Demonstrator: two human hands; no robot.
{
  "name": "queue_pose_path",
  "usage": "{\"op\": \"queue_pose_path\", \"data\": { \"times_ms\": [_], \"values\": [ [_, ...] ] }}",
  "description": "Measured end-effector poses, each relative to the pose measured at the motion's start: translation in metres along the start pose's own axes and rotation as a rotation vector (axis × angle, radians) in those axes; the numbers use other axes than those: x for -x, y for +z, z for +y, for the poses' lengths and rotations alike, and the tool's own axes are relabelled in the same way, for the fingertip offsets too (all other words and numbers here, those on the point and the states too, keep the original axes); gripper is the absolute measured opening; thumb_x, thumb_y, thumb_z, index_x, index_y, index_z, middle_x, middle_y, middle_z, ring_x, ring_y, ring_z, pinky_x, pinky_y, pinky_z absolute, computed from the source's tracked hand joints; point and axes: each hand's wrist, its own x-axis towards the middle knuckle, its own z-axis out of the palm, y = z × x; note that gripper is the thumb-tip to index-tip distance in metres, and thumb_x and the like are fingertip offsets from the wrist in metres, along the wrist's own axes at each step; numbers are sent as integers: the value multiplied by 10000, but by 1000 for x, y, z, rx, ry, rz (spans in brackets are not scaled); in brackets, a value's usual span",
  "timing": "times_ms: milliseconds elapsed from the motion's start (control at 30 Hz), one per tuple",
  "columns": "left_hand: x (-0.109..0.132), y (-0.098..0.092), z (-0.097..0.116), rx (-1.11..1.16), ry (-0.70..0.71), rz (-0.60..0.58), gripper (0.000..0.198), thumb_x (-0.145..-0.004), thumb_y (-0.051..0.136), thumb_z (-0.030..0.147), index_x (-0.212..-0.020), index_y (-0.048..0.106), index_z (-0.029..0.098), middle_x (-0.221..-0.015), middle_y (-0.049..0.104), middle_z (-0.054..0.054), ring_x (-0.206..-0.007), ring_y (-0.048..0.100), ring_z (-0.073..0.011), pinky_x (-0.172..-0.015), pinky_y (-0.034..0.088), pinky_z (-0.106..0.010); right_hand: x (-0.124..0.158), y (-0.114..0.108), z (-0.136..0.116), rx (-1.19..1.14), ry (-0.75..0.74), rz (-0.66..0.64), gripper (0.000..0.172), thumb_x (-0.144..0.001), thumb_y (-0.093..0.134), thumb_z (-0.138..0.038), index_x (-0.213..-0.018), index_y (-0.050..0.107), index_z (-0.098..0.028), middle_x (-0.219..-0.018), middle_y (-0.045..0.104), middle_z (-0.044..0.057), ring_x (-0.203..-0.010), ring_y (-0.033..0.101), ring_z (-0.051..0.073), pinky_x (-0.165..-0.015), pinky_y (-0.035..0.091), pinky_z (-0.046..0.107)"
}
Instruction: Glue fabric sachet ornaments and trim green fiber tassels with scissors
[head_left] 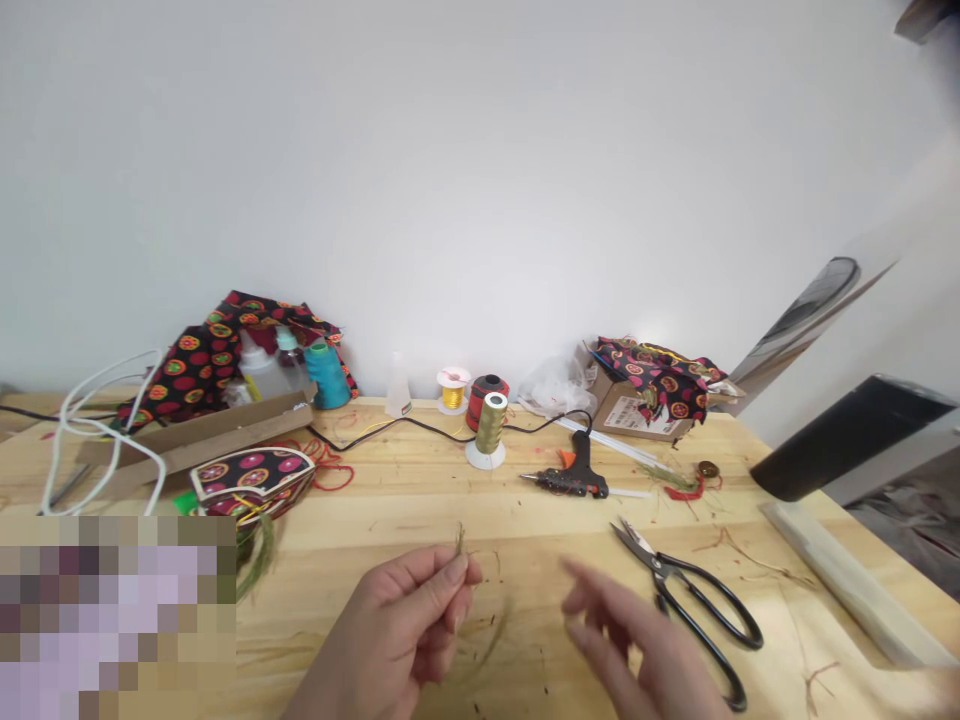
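Near the bottom centre, my left hand (405, 620) pinches a small bundle of olive-green thread (460, 540), whose tip pokes up above the thumb. Loose strands hang blurred below and to the right of that hand. My right hand (637, 640) is apart from it, slightly blurred, with its fingers spread and nothing visible between them. Black-handled scissors (675, 590) lie just right of my right hand, blades toward the upper left. Beyond the hands stands a spool of olive-gold thread (492, 428).
A black glue gun (574, 472) lies behind the scissors. Patterned fabric (217, 360), bottles and a teal spool (327, 376) stand back left. Patterned pieces (251, 475) lie left. At right are a fabric-topped cardboard box (637, 410) and a black cylinder (847, 440). The lower left corner is pixelated.
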Motion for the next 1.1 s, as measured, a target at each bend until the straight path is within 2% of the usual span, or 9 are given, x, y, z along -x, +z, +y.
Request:
{"op": "queue_pose_path", "data": {
  "times_ms": [67,200,333,433,567,800,900,1000,1100],
  "values": [
    [3,3,0,-89,-8,-32,248,-684,754,324,-579,662,120,-484,442,47,-433,274,-47,-420,152,-203,-15,-4,-9,12,-45,22,577,-849,504,-136,-1389,382,-296,-1087,669,54,-795,637,154,-740,547,298],
    [10,5,4,-223,-32,-71,258,-691,728,378,-634,703,127,-464,443,49,-392,283,-50,-412,124,-226,-44,4,-36,-182,-230,-254,873,-743,450,25,-1475,139,-336,-1417,458,51,-1250,468,172,-1049,374,408],
    [15,-1,10,-287,-14,-47,309,-672,730,407,-539,655,138,-447,420,54,-377,263,-43,-403,104,-229,-67,17,-52,-288,-280,-490,529,-805,541,-52,-1285,541,-277,-975,698,11,-873,641,134,-842,503,294],
    [18,-7,13,-272,-29,7,312,-640,749,421,-553,663,134,-452,423,53,-382,252,-37,-397,98,-218,-83,16,-54,-261,-214,-427,112,-810,636,-167,-853,737,-191,-705,653,-8,-647,585,111,-634,482,225],
    [19,-13,11,-264,-63,50,324,-627,757,438,-635,708,118,-457,435,53,-374,241,-26,-391,92,-206,-101,9,-52,-268,-207,-381,113,-801,642,-175,-708,705,-171,-685,637,-7,-655,562,115,-627,451,232],
    [18,-15,7,-229,-65,90,317,-593,778,434,-629,723,124,-440,328,86,-396,213,-26,-387,141,-164,-122,20,-46,-166,-200,-248,154,-814,605,-226,-716,708,-168,-670,662,3,-648,594,132,-613,478,247],
    [17,-15,5,-200,-68,126,322,-580,786,433,-643,736,121,-449,313,92,-396,206,-19,-388,128,-155,-124,24,-44,-112,-202,-170,185,-842,543,-198,-895,720,-183,-905,706,58,-899,628,195,-840,483,365],
    [15,-19,3,-173,-59,151,336,-594,774,440,-691,750,119,-459,300,98,-401,182,-18,-390,117,-159,-112,12,-39,155,-208,2,307,-838,494,-141,-1091,663,-183,-1138,644,113,-1139,531,254,-1001,378,473],
    [13,-23,1,-146,-48,168,328,-614,761,435,-713,745,123,-469,305,95,-421,170,-27,-398,116,-167,-79,-16,-15,552,-108,70,294,-870,442,-210,-1029,677,-131,-1052,667,156,-987,615,294,-861,494,476]
  ]
}}
